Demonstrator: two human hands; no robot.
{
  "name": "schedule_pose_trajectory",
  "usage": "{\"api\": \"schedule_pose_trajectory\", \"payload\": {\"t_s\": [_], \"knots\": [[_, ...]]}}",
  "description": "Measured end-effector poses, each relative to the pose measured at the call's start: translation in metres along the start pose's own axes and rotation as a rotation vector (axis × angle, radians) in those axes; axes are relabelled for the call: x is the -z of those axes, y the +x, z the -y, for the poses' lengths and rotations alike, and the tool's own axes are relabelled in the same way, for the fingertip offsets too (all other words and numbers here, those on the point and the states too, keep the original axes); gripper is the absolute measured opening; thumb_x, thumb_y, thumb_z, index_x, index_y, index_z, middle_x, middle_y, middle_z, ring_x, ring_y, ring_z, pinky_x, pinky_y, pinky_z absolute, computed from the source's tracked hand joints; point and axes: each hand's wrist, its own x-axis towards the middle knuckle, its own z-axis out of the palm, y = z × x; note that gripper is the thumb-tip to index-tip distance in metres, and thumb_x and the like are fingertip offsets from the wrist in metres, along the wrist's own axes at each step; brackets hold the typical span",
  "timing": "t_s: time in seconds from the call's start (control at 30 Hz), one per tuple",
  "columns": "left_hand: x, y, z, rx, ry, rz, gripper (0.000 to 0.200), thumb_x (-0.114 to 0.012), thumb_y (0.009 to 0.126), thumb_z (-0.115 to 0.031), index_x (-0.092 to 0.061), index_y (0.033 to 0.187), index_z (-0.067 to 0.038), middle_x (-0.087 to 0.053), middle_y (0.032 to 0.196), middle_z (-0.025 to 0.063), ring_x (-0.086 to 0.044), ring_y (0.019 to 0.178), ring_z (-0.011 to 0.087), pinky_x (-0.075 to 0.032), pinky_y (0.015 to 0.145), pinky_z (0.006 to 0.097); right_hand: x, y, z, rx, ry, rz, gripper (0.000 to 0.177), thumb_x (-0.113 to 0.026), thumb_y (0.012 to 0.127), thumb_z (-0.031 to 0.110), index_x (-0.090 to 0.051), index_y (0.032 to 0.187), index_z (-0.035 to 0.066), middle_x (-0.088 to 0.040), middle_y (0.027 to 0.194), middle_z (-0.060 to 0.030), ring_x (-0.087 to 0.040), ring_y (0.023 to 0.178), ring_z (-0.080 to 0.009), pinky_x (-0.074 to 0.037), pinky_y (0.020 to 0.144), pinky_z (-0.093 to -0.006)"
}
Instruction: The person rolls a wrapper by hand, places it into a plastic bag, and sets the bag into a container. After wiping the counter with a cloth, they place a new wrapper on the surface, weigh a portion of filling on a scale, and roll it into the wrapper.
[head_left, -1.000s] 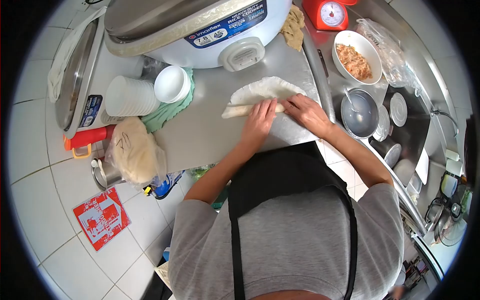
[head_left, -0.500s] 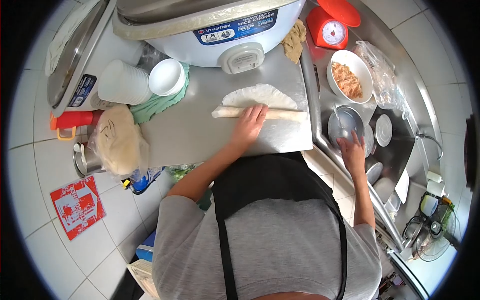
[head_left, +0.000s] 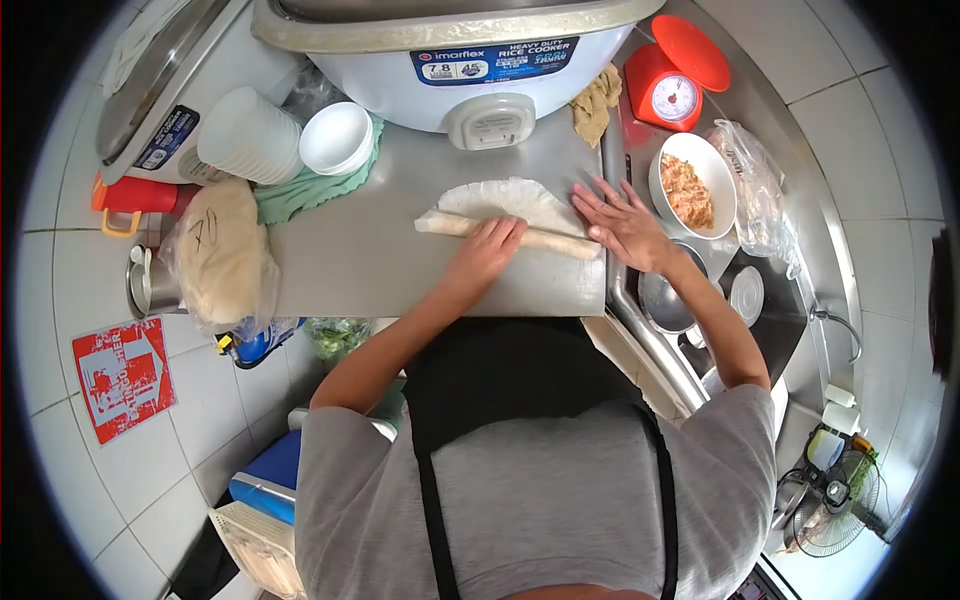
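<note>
A long, thin spring roll lies on the steel counter, the pale flat part of its wrapper spreading out beyond it. Over the middle of the roll, the fingers of my left hand are curled and pressed together. My right hand is open with fingers spread, at the wrapper's right edge by the roll's end. Behind my right wrist, partly covered, sits a metal bowl. A white bowl of orange-pink minced filling stands just beyond that hand.
A large rice cooker fills the back of the counter. White bowls on a green cloth and a bagged stack of wrappers are at left. A red scale and a plastic bag stand right.
My right hand has left the metal bowl and moved up and left to the wrapper's right edge, fingers spread. My left hand stays on the roll. The view has shifted slightly.
</note>
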Motion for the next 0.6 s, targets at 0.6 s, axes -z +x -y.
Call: {"api": "schedule_pose_trajectory", "payload": {"t_s": [0.6], "knots": [[0.001, 0.0, 0.0, 0.014, -0.032, 0.037, 0.037, -0.054, 0.086, -0.009, -0.05, 0.122, 0.0, -0.052, 0.115, 0.0142, -0.049, 0.108, 0.0303, -0.04, 0.093, 0.0396, -0.052, -0.165, 0.049, -0.692, 0.147, 0.072, 0.044, -0.048, 0.093, 0.041, -0.061, 0.119, 0.008, -0.053, 0.13, -0.0088, -0.031, 0.135, -0.0323, -0.012, 0.11, -0.0553]]}}
